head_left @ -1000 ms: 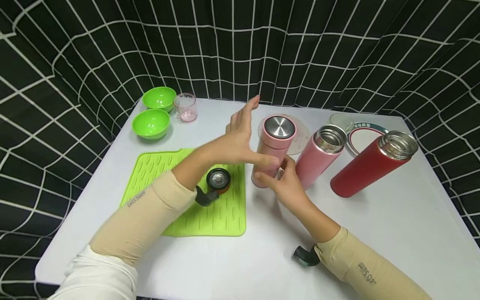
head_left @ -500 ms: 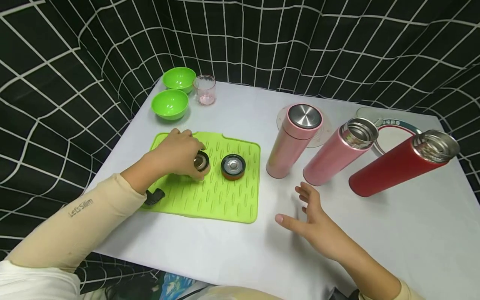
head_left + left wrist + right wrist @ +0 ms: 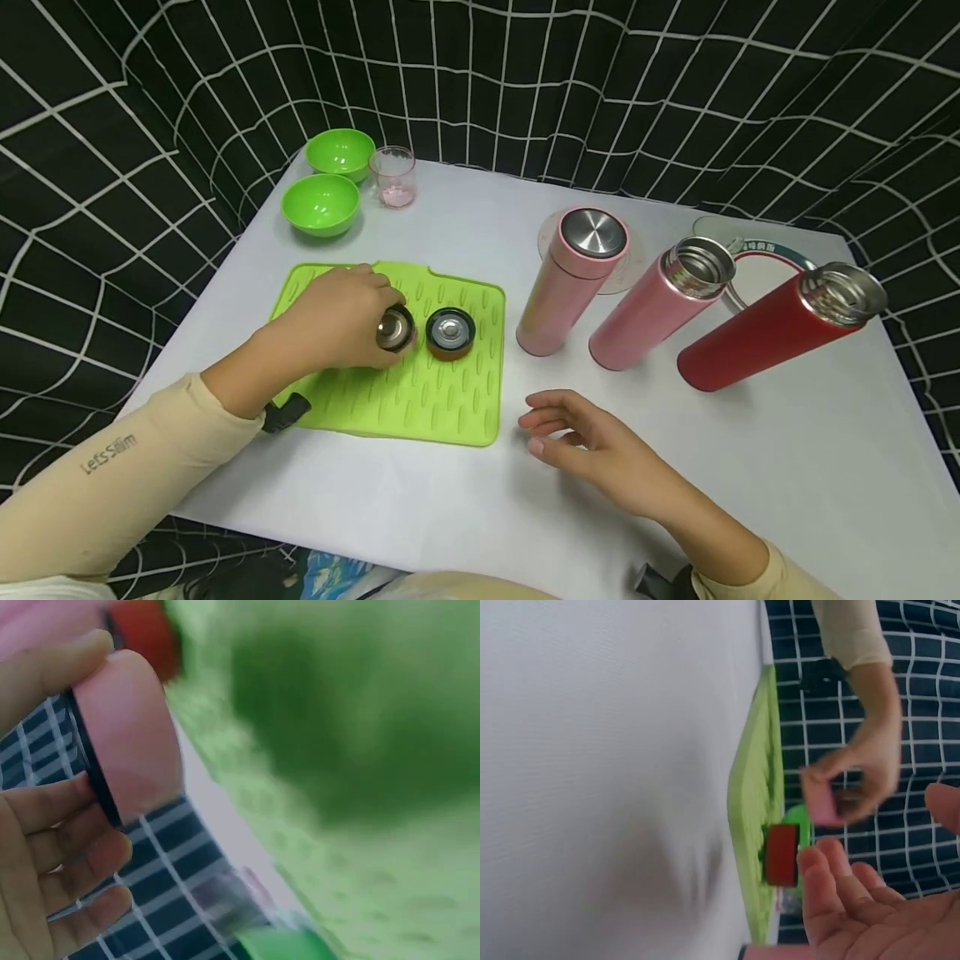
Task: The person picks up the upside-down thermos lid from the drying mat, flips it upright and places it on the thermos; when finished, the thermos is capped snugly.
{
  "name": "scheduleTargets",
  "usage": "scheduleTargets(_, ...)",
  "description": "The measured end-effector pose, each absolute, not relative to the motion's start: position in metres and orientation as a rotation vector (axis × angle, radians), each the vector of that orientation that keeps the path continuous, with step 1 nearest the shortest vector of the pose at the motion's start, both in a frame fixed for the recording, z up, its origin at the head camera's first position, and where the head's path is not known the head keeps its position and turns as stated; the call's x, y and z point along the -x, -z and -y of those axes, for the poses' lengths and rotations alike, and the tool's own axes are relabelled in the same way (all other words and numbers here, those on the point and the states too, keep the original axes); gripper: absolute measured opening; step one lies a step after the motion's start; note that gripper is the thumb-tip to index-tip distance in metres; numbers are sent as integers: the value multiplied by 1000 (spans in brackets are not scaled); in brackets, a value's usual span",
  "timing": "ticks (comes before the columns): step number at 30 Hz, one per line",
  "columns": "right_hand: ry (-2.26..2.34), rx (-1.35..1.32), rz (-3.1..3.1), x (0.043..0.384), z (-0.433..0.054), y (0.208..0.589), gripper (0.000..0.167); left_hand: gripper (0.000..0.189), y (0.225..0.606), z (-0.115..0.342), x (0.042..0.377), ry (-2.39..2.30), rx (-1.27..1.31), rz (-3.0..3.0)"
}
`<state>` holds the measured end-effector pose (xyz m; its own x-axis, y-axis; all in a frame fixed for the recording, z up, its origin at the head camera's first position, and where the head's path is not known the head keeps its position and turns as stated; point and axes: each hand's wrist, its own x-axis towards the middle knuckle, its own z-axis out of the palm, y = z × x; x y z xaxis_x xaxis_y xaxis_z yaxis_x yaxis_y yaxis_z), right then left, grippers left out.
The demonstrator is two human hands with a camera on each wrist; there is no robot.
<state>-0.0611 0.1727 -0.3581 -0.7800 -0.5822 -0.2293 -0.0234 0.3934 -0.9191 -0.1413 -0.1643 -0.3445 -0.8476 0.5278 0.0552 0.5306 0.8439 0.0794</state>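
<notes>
My left hand grips a pink bottle lid between thumb and fingers, its underside turned up, above the green mat. In the right wrist view the pink lid is raised off the mat. Beside it on the mat sits a red lid, upside down with its dark rim and metal centre showing. My right hand hovers over the white table right of the mat, fingers loosely bent and holding nothing. Behind it stand a pink bottle with a steel-topped lid, an uncapped pink bottle and an uncapped red bottle.
Two green bowls and a pinkish glass stand at the back left. A round clear coaster lies behind the pink bottles, and a round plate-like item behind the red one. A black grid cloth surrounds the table.
My left hand left the capped pink bottle, moved left to the mat and took hold of the pink lid, now lifted. My right hand let go of that bottle and drew back toward me.
</notes>
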Motion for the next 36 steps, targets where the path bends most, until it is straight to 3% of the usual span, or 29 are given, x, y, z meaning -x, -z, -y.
scheduleTargets(6, 1429, 424, -2044, 70, -155, 361, 48, 63, 325, 111, 111, 195, 1146, 2805)
scheduleTargets(11, 1428, 345, -2105, 74, -146, 362, 36, 58, 326, 71, 96, 278, 1343, 2619)
scheduleTargets(18, 1464, 300, -2171, 78, -151, 361, 25, 59, 331, 52, 96, 320, 1363, 2571)
scheduleTargets(21, 1605, 335, -2256, 78, -155, 360, 23, 75, 330, 48, 97, 467, 1317, 2620)
scheduleTargets(24, 1792, 672, -2496, 81, -161, 358, 25, 101, 328, 48, 96, 804, 1174, 2740)
scheduleTargets(27, 1777, 1333, -2889, 86, -164, 352, 22, 110, 326, 49, 96, 1290, 1026, 2792)
scheduleTargets(31, 1591, 2023, -3134, 93, -164, 341, 16, 87, 327, 45, 99, 1767, 1008, 2674)
scheduleTargets(36, 1496, 2184, -3163, 94, -166, 333, 11, 73, 332, 39, 101, 1840, 1084, 2476)
